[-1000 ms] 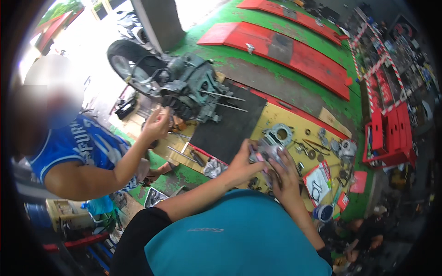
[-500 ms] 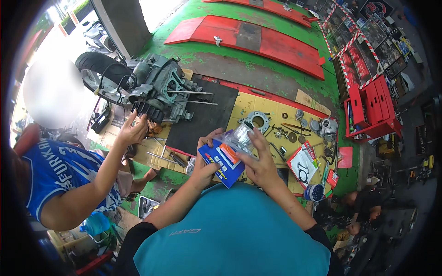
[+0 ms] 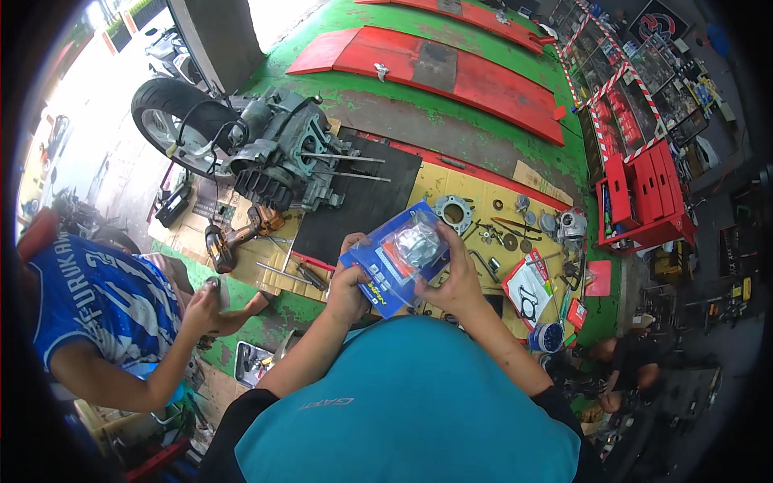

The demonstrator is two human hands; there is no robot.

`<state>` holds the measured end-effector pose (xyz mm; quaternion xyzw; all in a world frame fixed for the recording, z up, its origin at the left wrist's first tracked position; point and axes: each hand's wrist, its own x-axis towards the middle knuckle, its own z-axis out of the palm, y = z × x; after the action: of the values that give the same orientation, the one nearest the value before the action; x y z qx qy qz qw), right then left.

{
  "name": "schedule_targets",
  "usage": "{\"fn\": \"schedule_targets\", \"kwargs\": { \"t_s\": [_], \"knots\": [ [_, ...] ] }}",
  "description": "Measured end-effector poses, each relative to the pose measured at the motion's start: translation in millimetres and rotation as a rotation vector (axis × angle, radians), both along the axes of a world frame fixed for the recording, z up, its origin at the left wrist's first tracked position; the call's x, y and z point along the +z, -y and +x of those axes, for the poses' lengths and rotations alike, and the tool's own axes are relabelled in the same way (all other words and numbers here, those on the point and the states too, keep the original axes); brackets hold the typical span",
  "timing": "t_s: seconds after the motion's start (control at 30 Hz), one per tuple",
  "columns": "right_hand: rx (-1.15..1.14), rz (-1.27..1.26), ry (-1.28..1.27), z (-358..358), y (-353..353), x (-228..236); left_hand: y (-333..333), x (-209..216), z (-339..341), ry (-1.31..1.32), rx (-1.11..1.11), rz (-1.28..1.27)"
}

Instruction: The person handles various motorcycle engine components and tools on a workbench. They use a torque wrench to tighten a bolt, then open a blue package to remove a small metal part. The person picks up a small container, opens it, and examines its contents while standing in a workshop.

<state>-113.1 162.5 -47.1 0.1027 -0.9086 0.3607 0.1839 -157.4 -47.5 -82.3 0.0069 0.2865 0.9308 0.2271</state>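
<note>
Between my two hands, in front of my chest, is a blue card pack (image 3: 377, 270) with clear plastic over it and a silvery metal part (image 3: 416, 244) under the plastic. My left hand (image 3: 348, 288) grips its left edge, thumb on the front. The right edge is pinched by my right hand (image 3: 452, 280). Just beyond the pack lies a metal engine cylinder piece (image 3: 469, 212) with a round bore. A gasket in a red and white packet (image 3: 531, 282) lies on the cardboard to the right of my right hand.
A partly stripped engine (image 3: 286, 133) with a wheel (image 3: 189, 121) stands at left on a black mat (image 3: 354, 193). Near it lies a cordless power tool (image 3: 250, 229). A co-worker's hands (image 3: 208, 310) are at left. Gears, bolts and a blue tub (image 3: 549, 336) are at right.
The card pack has risen and turned, and its clear plastic with the metal part now lies over the card. The co-worker's hand has left the engine and come down near their lap.
</note>
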Motion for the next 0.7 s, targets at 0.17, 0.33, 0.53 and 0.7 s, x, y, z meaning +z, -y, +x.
{"fn": "schedule_targets", "kwargs": {
  "t_s": [0.17,0.33,0.53,0.7],
  "knots": [
    [-0.005,0.002,-0.039,3,8,-17,1,-24,7,0.204,-0.014,0.006],
    [-0.025,0.114,-0.148,10,15,-15,15,-46,-1,-0.182,0.007,-0.35],
    [0.008,-0.05,-0.072,19,10,-24,35,-17,-6,-0.749,0.159,-1.028],
    [-0.02,0.006,-0.158,19,9,-16,39,9,0,-1.048,0.223,-1.421]
  ]
}}
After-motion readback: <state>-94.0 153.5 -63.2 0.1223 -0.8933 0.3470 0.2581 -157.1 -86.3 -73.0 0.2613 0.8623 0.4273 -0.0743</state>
